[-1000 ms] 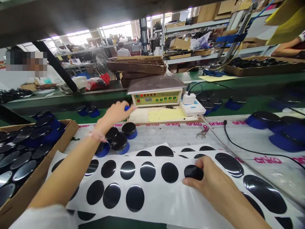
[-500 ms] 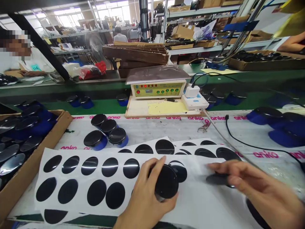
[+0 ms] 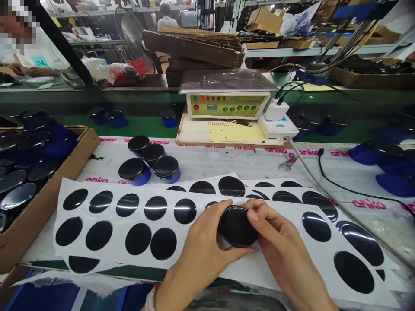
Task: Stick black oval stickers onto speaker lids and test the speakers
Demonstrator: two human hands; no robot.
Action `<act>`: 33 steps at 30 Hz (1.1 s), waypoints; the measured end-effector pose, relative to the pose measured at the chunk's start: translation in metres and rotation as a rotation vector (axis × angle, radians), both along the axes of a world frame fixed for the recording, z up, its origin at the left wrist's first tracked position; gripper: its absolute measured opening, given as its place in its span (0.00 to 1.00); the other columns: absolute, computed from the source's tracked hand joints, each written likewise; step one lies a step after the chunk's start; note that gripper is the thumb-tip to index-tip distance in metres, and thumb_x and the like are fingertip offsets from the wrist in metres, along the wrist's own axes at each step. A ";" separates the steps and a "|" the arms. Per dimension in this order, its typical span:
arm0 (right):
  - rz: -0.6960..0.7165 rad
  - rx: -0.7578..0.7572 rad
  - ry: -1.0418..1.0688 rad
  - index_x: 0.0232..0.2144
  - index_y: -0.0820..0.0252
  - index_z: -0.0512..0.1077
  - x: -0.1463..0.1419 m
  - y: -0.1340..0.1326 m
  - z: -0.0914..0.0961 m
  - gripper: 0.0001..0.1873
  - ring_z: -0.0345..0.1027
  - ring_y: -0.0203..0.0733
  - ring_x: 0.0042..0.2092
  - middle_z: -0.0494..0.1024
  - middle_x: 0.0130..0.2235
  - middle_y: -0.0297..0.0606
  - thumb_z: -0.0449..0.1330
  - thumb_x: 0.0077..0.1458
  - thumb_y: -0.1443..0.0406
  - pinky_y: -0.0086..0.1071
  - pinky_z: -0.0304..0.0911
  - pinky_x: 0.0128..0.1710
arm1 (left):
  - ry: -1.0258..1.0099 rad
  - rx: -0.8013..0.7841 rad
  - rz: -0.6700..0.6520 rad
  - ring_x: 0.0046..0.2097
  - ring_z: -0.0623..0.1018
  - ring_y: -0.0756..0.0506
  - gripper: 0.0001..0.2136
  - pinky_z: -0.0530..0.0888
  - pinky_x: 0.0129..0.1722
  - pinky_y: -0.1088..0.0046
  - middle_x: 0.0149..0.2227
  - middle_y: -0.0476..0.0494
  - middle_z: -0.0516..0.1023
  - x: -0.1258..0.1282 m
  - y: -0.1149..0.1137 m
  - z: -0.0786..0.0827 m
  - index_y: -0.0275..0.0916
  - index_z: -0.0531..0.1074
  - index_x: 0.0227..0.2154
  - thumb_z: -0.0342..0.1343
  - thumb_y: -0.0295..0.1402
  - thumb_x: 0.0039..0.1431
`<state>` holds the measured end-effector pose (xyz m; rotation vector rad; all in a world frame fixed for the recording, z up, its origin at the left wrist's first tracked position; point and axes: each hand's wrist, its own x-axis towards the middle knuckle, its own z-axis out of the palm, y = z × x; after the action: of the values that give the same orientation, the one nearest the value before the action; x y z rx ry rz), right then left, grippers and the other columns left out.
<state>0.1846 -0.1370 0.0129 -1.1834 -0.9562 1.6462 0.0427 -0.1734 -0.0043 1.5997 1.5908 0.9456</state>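
Observation:
My left hand (image 3: 199, 242) is wrapped around a round black-topped cup-like piece (image 3: 238, 229), its top face turned up towards me. At that piece's upper right edge, my right hand (image 3: 282, 237) has its thumb and fingers closed on the rim of a thin round black sticker lying over the top. Where sticker and top meet is hard to make out. Beneath both hands a white sticker sheet (image 3: 112, 235) bears rows of glossy black discs, and further sheets lie under and behind it.
Several blue cups with black tops (image 3: 134, 170) stand behind the sheets. A cardboard box (image 3: 81, 151) of such cups is on the left. At the back are a control box (image 3: 227, 106) and a white power adapter (image 3: 278, 125); a black cable (image 3: 353, 190) runs right.
My right hand has moved left with the black sticker and brought it onto the piece in my left hand. The view has tilted downward a little.

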 end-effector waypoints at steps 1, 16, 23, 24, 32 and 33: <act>0.000 -0.002 -0.003 0.19 0.59 0.65 0.000 0.000 0.000 0.18 0.61 0.38 0.40 0.66 0.38 0.33 0.67 0.47 0.56 0.28 0.59 0.37 | -0.002 0.011 0.000 0.56 0.71 0.43 0.36 0.69 0.57 0.60 0.55 0.52 0.71 0.000 0.000 -0.001 0.50 0.59 0.54 0.70 0.34 0.42; -0.043 0.311 -0.348 0.21 0.57 0.66 -0.001 -0.002 -0.004 0.15 0.64 0.40 0.39 0.68 0.36 0.36 0.63 0.52 0.57 0.33 0.63 0.40 | 0.008 0.029 0.005 0.55 0.72 0.43 0.35 0.71 0.55 0.59 0.55 0.50 0.72 0.000 -0.002 -0.002 0.48 0.59 0.54 0.69 0.34 0.43; -0.084 0.421 -0.430 0.22 0.57 0.65 -0.005 -0.004 -0.003 0.14 0.65 0.40 0.38 0.67 0.34 0.36 0.62 0.54 0.58 0.35 0.62 0.37 | 0.016 0.052 0.005 0.54 0.73 0.43 0.33 0.72 0.54 0.61 0.54 0.48 0.73 0.000 -0.001 -0.002 0.47 0.60 0.54 0.68 0.33 0.45; -0.084 0.427 -0.434 0.22 0.57 0.65 -0.005 -0.004 -0.003 0.14 0.65 0.40 0.38 0.67 0.34 0.35 0.62 0.54 0.58 0.35 0.62 0.37 | 0.018 0.056 0.005 0.54 0.73 0.43 0.33 0.72 0.54 0.61 0.54 0.47 0.73 0.000 -0.001 -0.001 0.46 0.60 0.54 0.67 0.32 0.46; -0.054 0.548 -0.594 0.30 0.55 0.62 -0.002 -0.006 -0.017 0.09 0.62 0.42 0.44 0.61 0.40 0.37 0.59 0.57 0.59 0.39 0.64 0.42 | 0.078 0.133 -0.016 0.54 0.74 0.43 0.33 0.73 0.54 0.64 0.54 0.46 0.73 -0.002 -0.001 -0.002 0.47 0.57 0.56 0.65 0.35 0.49; -0.084 0.574 -0.619 0.34 0.54 0.62 0.000 -0.005 -0.019 0.11 0.62 0.42 0.44 0.60 0.42 0.37 0.60 0.55 0.59 0.39 0.65 0.42 | 0.104 0.164 -0.021 0.55 0.74 0.43 0.33 0.73 0.54 0.64 0.54 0.46 0.73 -0.002 -0.001 -0.003 0.47 0.56 0.57 0.65 0.37 0.50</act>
<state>0.1841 -0.1418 -0.0056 -1.3072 -1.6028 0.8317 0.0407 -0.1745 -0.0074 1.8012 1.5973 1.0185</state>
